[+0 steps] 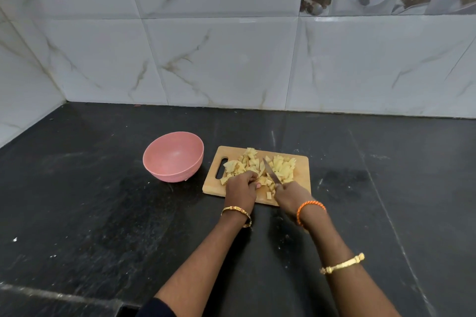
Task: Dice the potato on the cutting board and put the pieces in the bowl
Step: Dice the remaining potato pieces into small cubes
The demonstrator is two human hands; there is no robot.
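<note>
A wooden cutting board [301, 177] lies on the black counter, covered with several pale yellow potato pieces [282, 166]. My left hand [240, 188] has its fingers curled over a clump of potato at the board's near left. My right hand [289, 194] grips the handle of a knife [270, 171], whose blade slants up and left among the pieces. A pink bowl [173, 156] stands just left of the board, with nothing visible inside it.
The black stone counter [103, 201] stretches wide on both sides and toward me. White marble-patterned wall tiles [219, 59] rise behind it and at the far left corner.
</note>
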